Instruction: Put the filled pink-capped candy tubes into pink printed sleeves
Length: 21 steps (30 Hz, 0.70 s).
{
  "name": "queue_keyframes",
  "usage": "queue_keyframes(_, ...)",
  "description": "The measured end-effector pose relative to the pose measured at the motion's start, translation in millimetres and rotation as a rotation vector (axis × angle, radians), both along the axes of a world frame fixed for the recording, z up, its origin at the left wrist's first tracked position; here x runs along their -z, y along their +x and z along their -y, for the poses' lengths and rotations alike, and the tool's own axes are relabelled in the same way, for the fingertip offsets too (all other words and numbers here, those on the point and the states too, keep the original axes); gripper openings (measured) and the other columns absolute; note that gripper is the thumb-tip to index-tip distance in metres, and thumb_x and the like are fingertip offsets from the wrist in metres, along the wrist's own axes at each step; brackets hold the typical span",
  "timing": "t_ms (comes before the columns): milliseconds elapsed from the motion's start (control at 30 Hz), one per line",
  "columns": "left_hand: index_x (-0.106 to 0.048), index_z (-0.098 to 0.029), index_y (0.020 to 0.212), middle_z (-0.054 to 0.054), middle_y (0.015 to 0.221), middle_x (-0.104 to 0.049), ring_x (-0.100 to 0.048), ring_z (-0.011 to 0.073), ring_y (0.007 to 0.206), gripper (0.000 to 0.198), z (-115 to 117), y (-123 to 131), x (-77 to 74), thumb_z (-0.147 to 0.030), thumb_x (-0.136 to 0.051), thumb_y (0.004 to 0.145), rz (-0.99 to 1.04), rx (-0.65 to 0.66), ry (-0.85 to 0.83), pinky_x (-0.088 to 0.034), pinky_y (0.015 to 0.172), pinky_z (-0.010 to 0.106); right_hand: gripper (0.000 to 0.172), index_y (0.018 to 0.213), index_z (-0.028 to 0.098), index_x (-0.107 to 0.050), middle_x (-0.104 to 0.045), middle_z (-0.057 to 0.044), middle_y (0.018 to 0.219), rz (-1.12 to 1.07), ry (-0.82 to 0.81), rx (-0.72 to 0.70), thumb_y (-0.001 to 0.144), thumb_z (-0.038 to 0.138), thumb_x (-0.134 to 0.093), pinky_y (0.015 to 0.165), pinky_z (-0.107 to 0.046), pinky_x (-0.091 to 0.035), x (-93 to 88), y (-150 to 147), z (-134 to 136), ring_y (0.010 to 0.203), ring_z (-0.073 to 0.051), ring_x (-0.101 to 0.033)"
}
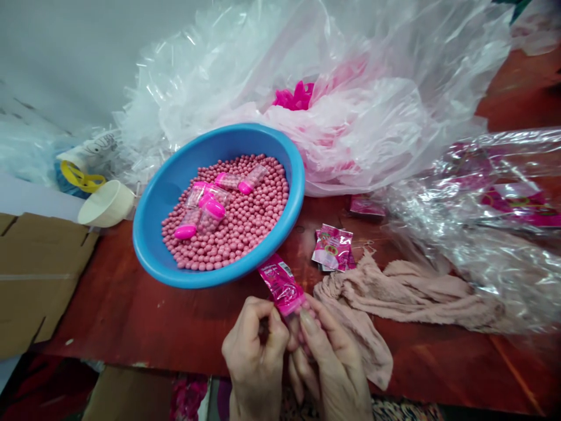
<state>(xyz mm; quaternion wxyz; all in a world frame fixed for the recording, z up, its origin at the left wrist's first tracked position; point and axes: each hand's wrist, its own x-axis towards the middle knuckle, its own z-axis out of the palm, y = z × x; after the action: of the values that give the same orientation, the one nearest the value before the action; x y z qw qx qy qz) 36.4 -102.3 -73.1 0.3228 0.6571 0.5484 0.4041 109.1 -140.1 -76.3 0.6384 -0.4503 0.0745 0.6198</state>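
Near the table's front edge, my left hand (pixel 258 345) is closed, its thumb and fingers pinched at the lower edge of a shiny pink printed wrapper (pixel 280 280). My right hand (pixel 335 356) is wrapped around a small clear container with pink balls showing between the fingers. The wrapper's lower end meets the container's top, and whether it is fixed there is hidden by my fingers. Just beyond, a blue basin (pixel 151 248) holds many pink candy-like balls (pixel 245 234). Several clear containers with bright pink lids (pixel 213 206) lie on the balls.
Small pink packets (pixel 333 248) lie right of the basin, beside a crumpled beige cloth (pixel 407 289). Clear plastic bags (pixel 372 128) fill the back, with more plastic (pixel 495 251) at right. At left stand a white cup (pixel 107 204) and a cardboard box (pixel 39 275).
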Motion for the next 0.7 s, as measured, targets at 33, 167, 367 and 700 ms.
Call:
queue_keyframes(33, -0.062, -0.020, 0.068, -0.006, 0.054, -0.053, -0.048, 0.0074, 0.043, 0.015, -0.6, 0.6, -1.2, -0.017, -0.058, 0.081, 0.050, -0.020, -0.060, -0.038, 0.043, 0.018, 0.047, 0.104, 0.018, -0.060, -0.055, 0.008, 0.052, -0.001, 0.026, 0.003, 0.071, 0.049, -0.074, 0.030, -0.010, -0.033, 2.7, 1.0, -0.2, 0.030, 0.002, -0.031)
queue_keyframes(167, -0.068, -0.017, 0.078, -0.003, 0.053, -0.059, -0.051, 0.0106, 0.046, 0.024, -5.7, 1.2, -8.8, -0.038, -0.058, 0.084, 0.292, -0.026, -0.403, -0.044, 0.048, 0.021, 0.044, 0.105, 0.018, -0.058, -0.055, 0.008, 0.054, 0.024, 0.116, -0.008, 0.076, 0.048, -0.069, 0.028, -0.011, -0.031, 10.0, 0.2, 1.0, 0.029, 0.002, -0.029)
queue_keyframes(367, -0.073, -0.015, 0.090, 0.002, 0.062, -0.068, -0.050, 0.0089, 0.046, 0.031, -9.9, -0.1, -11.9, -0.042, -0.063, 0.081, 0.496, 0.026, -0.692, -0.041, 0.045, 0.019, 0.045, 0.108, 0.018, -0.060, -0.052, 0.007, 0.055, 0.168, 0.124, -0.103, 0.078, 0.051, -0.065, 0.031, -0.013, -0.029, 8.0, -7.4, 5.4, 0.033, -0.001, -0.029)
queue_keyframes(700, -0.074, -0.013, 0.095, 0.013, 0.081, -0.074, -0.063, 0.0173, 0.056, 0.037, -1.0, 8.5, -20.2, -0.045, -0.061, 0.080, 0.694, 0.009, -0.859, -0.051, 0.049, 0.026, 0.042, 0.096, 0.019, -0.068, -0.059, 0.001, 0.059, 0.581, 0.049, -0.236, 0.082, 0.057, -0.056, 0.050, -0.022, -0.041, -2.5, -9.5, 13.1, 0.051, -0.012, -0.054)
